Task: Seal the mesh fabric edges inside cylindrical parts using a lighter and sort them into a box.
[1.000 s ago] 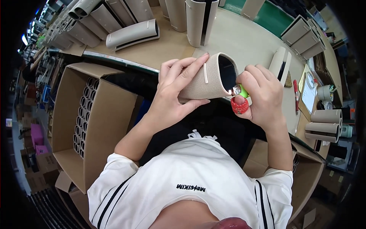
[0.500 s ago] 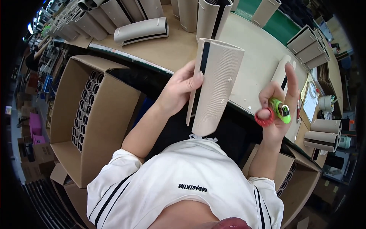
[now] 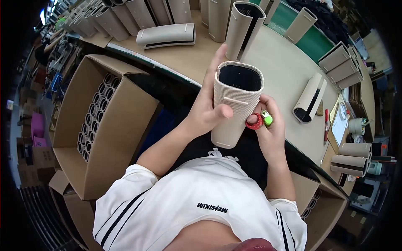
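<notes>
In front of my chest is a beige ribbed tube [image 3: 232,121], tilted so its dark oval mouth faces up toward me. A short pale bar crosses its side just below the rim. My left hand [image 3: 201,115] holds it from the left, thumb across the near face and fingers up behind. At the tube's right side, my right hand [image 3: 272,136] is closed around a small lime-green tool [image 3: 266,118]; its exact kind I cannot make out. A red ribbed loop [image 3: 254,121] circles the right thumb, close against the tube.
Similar tubes stand along the table's far side, one lying tube [image 3: 166,35] among them. Another tube [image 3: 310,98] lies on the right, near a red pen [image 3: 326,126] and a paper sheet [image 3: 340,121]. Cartons [image 3: 119,142] of tubes flank me below the table edge.
The tube has turned so its open end faces up toward me, its dark slit now out of sight. My right hand has moved left and in to the tube with the lime-green tool.
</notes>
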The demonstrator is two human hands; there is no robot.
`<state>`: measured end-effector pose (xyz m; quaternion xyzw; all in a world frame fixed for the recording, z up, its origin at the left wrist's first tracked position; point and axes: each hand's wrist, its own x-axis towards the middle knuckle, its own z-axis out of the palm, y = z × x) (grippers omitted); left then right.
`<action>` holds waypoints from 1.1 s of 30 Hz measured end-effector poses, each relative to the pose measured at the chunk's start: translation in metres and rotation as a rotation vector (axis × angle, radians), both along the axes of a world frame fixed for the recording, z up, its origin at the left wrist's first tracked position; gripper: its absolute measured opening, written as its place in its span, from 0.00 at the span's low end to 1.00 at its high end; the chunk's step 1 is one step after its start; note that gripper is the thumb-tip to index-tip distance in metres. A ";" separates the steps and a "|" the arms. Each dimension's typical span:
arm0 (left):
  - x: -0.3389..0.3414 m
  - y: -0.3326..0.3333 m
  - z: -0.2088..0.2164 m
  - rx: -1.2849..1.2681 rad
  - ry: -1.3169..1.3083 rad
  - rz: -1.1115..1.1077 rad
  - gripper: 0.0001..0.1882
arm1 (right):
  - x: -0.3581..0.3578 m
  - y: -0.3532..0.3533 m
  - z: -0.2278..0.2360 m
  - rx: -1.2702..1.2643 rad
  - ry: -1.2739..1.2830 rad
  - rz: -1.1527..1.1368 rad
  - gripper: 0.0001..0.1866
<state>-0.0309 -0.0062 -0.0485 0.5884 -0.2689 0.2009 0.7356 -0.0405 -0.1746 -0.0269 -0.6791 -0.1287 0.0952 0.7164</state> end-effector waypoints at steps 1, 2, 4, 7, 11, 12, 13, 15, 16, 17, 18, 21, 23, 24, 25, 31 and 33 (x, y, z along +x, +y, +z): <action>-0.003 0.002 0.003 0.039 0.054 0.033 0.53 | 0.003 -0.001 0.004 -0.110 -0.218 -0.063 0.24; -0.006 0.003 0.007 0.078 0.110 0.065 0.53 | 0.007 -0.004 0.008 -0.220 -0.435 -0.126 0.21; -0.011 0.005 0.013 0.154 0.221 0.128 0.52 | 0.014 -0.006 0.015 -0.445 -0.869 -0.248 0.18; -0.016 0.003 0.019 0.186 0.231 0.147 0.51 | 0.021 -0.005 0.026 -0.684 -0.971 -0.210 0.17; -0.018 0.005 0.018 0.248 0.226 0.190 0.48 | 0.020 -0.002 0.036 -0.975 -1.080 -0.166 0.18; -0.018 0.006 0.018 0.281 0.216 0.210 0.46 | 0.019 0.000 0.038 -1.024 -1.086 -0.169 0.18; -0.018 0.008 0.017 0.315 0.207 0.229 0.44 | 0.018 0.001 0.039 -1.074 -1.091 -0.173 0.18; -0.018 0.008 0.017 0.348 0.199 0.248 0.42 | 0.017 0.003 0.041 -1.124 -1.096 -0.175 0.19; -0.018 0.008 0.019 0.364 0.216 0.264 0.40 | 0.016 0.004 0.041 -1.138 -1.102 -0.173 0.19; -0.019 0.007 0.021 0.379 0.233 0.280 0.38 | 0.016 0.004 0.041 -1.153 -1.108 -0.172 0.19; -0.019 0.006 0.023 0.395 0.250 0.295 0.37 | 0.016 0.005 0.041 -1.168 -1.113 -0.170 0.20; -0.018 0.006 0.023 0.383 0.282 0.298 0.34 | 0.019 0.004 0.038 -1.152 -1.127 -0.154 0.20; -0.016 0.006 0.021 0.328 0.308 0.271 0.31 | 0.022 0.003 0.033 -1.088 -1.143 -0.126 0.18; -0.015 0.006 0.020 0.301 0.322 0.256 0.30 | 0.023 0.003 0.032 -1.057 -1.150 -0.112 0.18; -0.014 0.006 0.019 0.303 0.324 0.255 0.30 | 0.024 0.003 0.031 -1.057 -1.147 -0.113 0.18; -0.005 0.009 0.008 0.257 0.224 0.220 0.30 | 0.026 0.004 0.029 -1.032 -1.078 -0.133 0.19; -0.005 0.011 0.007 0.269 0.226 0.211 0.29 | 0.025 0.005 0.028 -1.060 -1.069 -0.154 0.19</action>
